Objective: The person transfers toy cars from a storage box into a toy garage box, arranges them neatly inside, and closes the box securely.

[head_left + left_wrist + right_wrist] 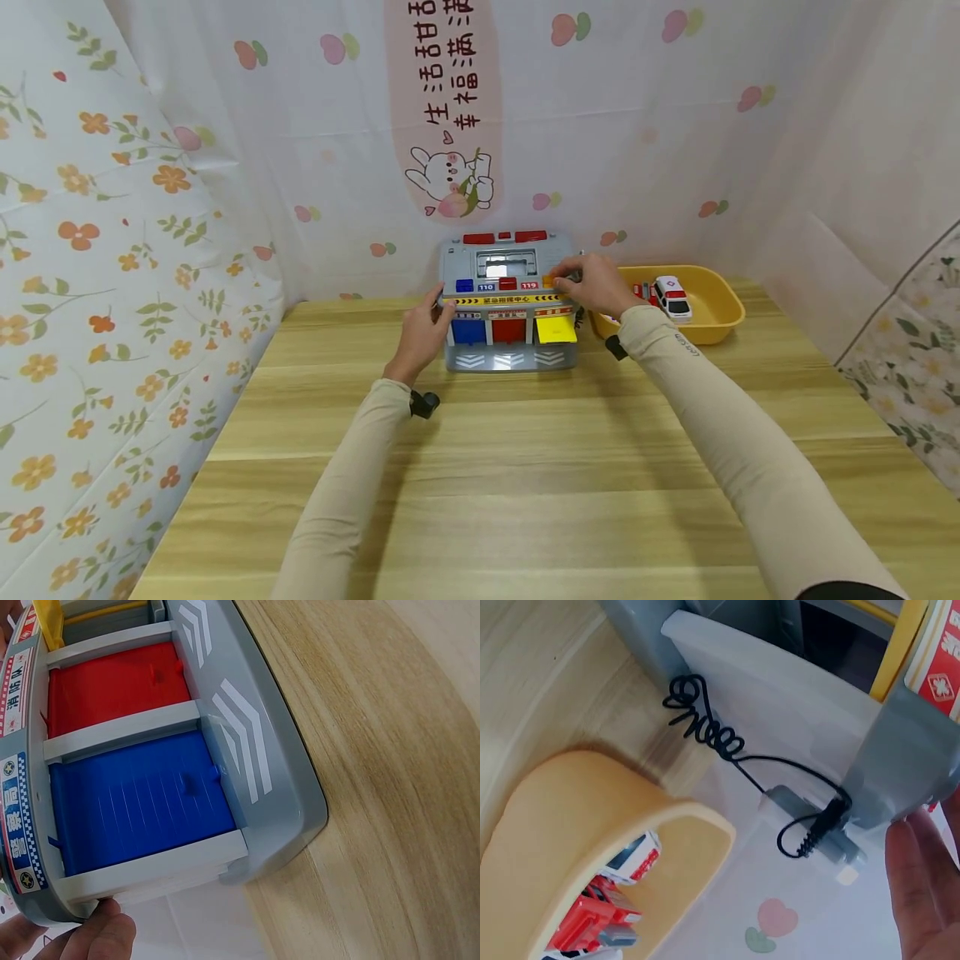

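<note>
A grey toy rescue station point(510, 361) stands on the table, its front toward me. In front are a blue garage door point(469, 331) and a red garage door point(508, 330), both down, and a yellow garage door point(557, 330), swung up and outward. My left hand point(422, 337) grips the station's left edge; in the left wrist view its fingers point(101, 934) curl under the roof corner. At the roof's right end, my right hand point(600, 287) presses at the orange button point(548, 282). Its fingers point(915, 881) lie fairly straight against the side in the right wrist view.
A yellow bin point(716, 312) stands right of the station, holding a white toy ambulance point(672, 297) and red toy vehicles point(592, 915). A black coiled cord point(712, 731) runs from the station's right side to a grey handpiece point(802, 814). A printed cloth point(330, 167) hangs behind.
</note>
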`<state>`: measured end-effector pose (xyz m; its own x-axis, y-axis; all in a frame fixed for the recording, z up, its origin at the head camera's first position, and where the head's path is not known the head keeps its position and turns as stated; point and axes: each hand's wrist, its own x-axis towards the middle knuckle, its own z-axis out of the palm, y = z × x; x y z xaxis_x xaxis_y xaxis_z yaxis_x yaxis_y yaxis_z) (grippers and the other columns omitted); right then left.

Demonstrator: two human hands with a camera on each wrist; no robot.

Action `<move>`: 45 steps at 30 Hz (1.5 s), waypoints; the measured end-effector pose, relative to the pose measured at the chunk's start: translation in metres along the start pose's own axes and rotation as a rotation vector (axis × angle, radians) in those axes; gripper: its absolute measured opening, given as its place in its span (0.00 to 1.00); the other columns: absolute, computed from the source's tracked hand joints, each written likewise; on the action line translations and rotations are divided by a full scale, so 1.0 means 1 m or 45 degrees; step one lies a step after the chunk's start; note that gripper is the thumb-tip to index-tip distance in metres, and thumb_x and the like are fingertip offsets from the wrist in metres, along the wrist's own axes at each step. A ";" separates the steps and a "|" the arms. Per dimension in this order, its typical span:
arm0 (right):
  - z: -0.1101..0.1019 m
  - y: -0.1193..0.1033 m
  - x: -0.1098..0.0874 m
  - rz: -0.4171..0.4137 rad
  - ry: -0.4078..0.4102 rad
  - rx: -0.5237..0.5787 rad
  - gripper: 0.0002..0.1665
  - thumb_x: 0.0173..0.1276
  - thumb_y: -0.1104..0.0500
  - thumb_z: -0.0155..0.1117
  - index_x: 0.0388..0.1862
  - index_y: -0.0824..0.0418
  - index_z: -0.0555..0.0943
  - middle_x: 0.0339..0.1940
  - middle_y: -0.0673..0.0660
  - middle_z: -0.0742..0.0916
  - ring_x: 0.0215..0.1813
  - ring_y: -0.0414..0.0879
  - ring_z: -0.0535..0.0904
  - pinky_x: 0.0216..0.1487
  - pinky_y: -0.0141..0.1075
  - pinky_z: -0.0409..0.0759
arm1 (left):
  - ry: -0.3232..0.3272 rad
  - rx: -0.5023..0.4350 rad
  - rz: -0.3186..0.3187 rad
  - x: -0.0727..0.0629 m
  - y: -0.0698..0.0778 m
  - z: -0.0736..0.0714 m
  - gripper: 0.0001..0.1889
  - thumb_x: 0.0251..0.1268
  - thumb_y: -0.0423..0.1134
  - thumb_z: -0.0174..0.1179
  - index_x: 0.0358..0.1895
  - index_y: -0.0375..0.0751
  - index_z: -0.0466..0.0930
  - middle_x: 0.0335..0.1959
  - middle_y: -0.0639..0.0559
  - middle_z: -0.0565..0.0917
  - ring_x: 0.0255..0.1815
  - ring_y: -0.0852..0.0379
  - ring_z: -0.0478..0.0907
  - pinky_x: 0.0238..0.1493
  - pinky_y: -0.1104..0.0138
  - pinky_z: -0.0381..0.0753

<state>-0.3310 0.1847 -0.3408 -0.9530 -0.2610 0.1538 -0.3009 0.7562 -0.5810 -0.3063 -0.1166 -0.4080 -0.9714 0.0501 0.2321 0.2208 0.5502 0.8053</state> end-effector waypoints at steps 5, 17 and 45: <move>-0.004 0.003 0.000 -0.018 0.010 0.022 0.19 0.75 0.59 0.59 0.62 0.62 0.81 0.59 0.64 0.85 0.53 0.58 0.78 0.54 0.49 0.81 | -0.008 -0.009 -0.001 0.000 0.000 0.000 0.31 0.79 0.52 0.48 0.78 0.46 0.60 0.35 0.44 0.76 0.40 0.51 0.74 0.40 0.64 0.73; -0.017 0.012 -0.006 -0.037 0.102 0.069 0.21 0.76 0.61 0.57 0.65 0.65 0.78 0.67 0.67 0.80 0.59 0.66 0.82 0.56 0.56 0.83 | 0.002 -0.002 0.016 -0.001 -0.003 0.000 0.31 0.78 0.53 0.48 0.78 0.46 0.60 0.30 0.47 0.72 0.37 0.52 0.73 0.39 0.63 0.73; -0.027 0.062 -0.015 -0.014 0.428 0.034 0.17 0.75 0.62 0.57 0.58 0.67 0.81 0.56 0.69 0.85 0.58 0.63 0.79 0.64 0.58 0.77 | 0.034 0.025 0.025 0.001 -0.002 0.002 0.30 0.79 0.52 0.47 0.78 0.44 0.61 0.47 0.39 0.86 0.44 0.50 0.80 0.48 0.60 0.80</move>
<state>-0.3365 0.2516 -0.3570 -0.9094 -0.0534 0.4125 -0.3145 0.7373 -0.5979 -0.3079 -0.1159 -0.4101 -0.9642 0.0390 0.2622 0.2377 0.5657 0.7896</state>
